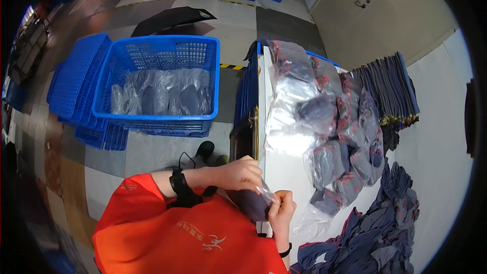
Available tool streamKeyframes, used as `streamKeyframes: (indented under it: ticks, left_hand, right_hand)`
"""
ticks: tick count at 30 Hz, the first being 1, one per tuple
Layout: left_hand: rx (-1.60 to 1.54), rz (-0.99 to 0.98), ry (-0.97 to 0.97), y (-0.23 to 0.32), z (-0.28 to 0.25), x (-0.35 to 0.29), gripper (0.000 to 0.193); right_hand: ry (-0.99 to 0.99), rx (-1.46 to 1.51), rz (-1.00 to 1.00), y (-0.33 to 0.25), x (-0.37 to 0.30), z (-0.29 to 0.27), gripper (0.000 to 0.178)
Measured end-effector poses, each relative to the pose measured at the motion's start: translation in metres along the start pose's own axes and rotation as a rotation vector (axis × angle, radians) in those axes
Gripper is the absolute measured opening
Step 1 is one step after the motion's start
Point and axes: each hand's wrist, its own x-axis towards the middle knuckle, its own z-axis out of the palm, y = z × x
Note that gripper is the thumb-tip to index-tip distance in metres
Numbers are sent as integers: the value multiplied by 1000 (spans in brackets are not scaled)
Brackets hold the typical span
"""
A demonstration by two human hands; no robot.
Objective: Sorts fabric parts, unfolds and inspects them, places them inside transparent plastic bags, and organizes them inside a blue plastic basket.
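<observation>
A clear plastic bag with a folded dark grey garment [252,204] in it is held close to my body, at the near left edge of the white table [274,172]. My left hand [244,174] pinches the bag's clear film from the left. Against the other side of the film, my right hand [282,209] closes with thumb and fingers. Part of the bag is hidden behind my hands and red sleeve. Several bagged dark garments with red trim [324,160] lie heaped on the table right of my hands.
To the left, a blue crate [215,81] holds rows of bagged garments, beside stacked blue crates [83,86]. Folded dark garments [388,89] stand in a row at the table's far right. Loose dark clothes [375,228] pile nearby. A black umbrella [172,19] lies on the floor.
</observation>
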Motion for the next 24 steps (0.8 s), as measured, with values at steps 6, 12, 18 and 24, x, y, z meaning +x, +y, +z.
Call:
streamKeyframes:
  ticks: [6, 12, 18, 24]
  left_hand:
    - [142, -379, 485, -138, -118, -51, 42]
    - [782, -365, -285, -266, -142, -158, 73]
    - [555, -294, -128, -347, -78, -189, 56]
    - [-106, -650, -142, -336, -98, -148, 40]
  right_hand:
    - [204, 239, 287, -37, 110, 38, 9]
    - [243, 509, 222, -59, 231, 121, 11]
    - [126, 562, 128, -61, 310, 263, 10]
    - [101, 270, 99, -12, 306, 326, 13]
